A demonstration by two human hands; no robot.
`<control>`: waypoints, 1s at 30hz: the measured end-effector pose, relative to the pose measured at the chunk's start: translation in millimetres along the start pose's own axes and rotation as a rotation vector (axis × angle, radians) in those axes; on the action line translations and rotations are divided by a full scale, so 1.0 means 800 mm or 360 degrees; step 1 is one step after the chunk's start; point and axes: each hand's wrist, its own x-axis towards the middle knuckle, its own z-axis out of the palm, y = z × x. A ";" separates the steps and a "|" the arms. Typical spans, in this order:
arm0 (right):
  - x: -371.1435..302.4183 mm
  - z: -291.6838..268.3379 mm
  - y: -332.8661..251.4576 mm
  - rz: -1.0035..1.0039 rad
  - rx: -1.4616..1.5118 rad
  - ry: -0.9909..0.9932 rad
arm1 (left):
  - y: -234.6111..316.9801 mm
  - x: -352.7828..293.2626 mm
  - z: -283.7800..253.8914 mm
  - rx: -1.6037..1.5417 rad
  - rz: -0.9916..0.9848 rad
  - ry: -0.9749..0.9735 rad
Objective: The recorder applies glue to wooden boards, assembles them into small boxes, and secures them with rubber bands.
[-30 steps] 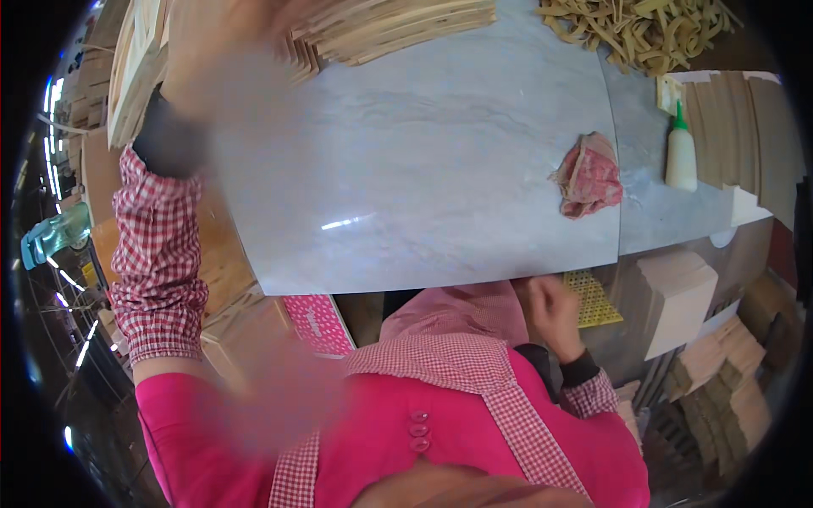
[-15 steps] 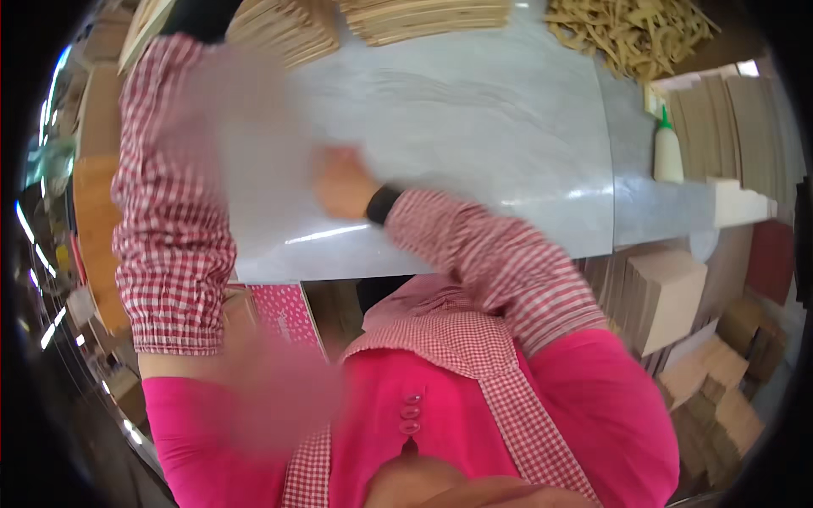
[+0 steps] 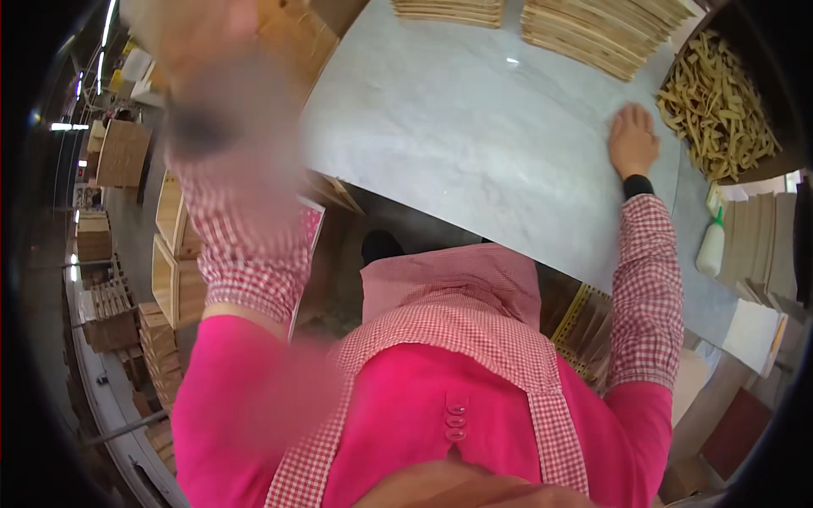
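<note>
My right hand (image 3: 633,140) lies palm down on the grey marbled tabletop (image 3: 474,127), its fingers stretched and fairly close together, holding nothing. Just right of it is a box filled with curved tan wooden strips (image 3: 716,110). My left arm reaches up along the left, beyond the table's left end. Of my left hand (image 3: 240,19) only a smeared bit shows at the upper edge, beside light-brown wooden surfaces (image 3: 292,42). A blurred patch covers that wrist, so its fingers and anything in them are hidden.
Stacks of thin wooden pieces (image 3: 597,34) line the table's far side. A white bottle with a green tip (image 3: 712,244) stands at the right, near upright brown boards (image 3: 749,233). Wooden boxes (image 3: 178,279) are stacked on the floor at left.
The view has turned left. My right hand has moved from the table's left part to its right side and now lies flat. My left arm still reaches out at the left.
</note>
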 end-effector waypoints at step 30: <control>-0.060 -0.175 -0.376 -0.0690 0.1095 -0.0611 | 0.100 -0.311 -0.126 -0.0498 -0.1321 0.0964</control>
